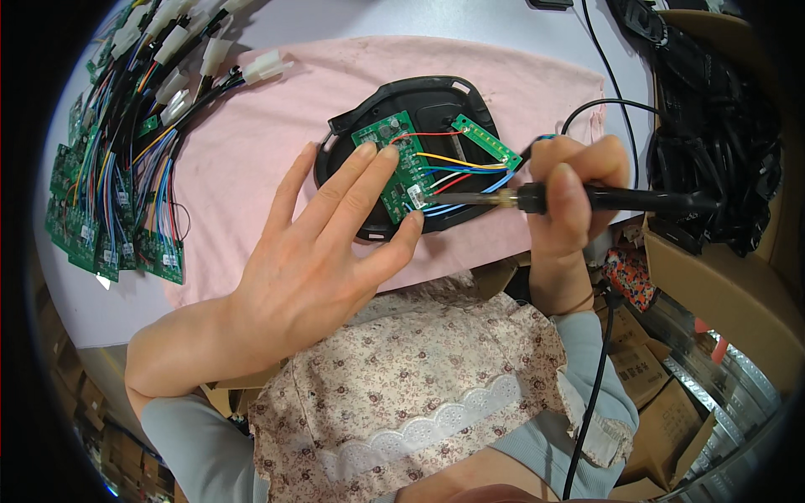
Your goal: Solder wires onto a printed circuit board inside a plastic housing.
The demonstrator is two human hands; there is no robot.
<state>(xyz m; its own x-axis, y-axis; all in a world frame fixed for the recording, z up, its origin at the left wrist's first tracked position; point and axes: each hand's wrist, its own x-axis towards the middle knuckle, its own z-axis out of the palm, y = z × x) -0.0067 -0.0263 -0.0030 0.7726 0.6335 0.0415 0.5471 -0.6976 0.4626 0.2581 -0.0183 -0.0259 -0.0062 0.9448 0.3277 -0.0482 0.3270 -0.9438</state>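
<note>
My left hand (323, 222) lies spread over a black plastic housing (411, 92), fingertips pressing on the green circuit board (402, 172) in it. Gripped in my right hand (574, 189) is a soldering iron (612, 199) with a black handle and a brass-coloured collar. Its thin metal tip points left and reaches the board's lower right edge, close to my left thumb; whether it touches cannot be made out. Red, yellow, white and blue wires (461, 168) join the board to a narrow green circuit strip (485, 142) at the housing's right side.
A pink cloth (226, 168) covers part of the white table (335, 21). Several green boards (113, 226) with bundled wires and white connectors (267, 67) are piled at the left. At the right, a cardboard box (721, 281) holds black parts (700, 126). A black cable (594, 402) hangs beside my right arm.
</note>
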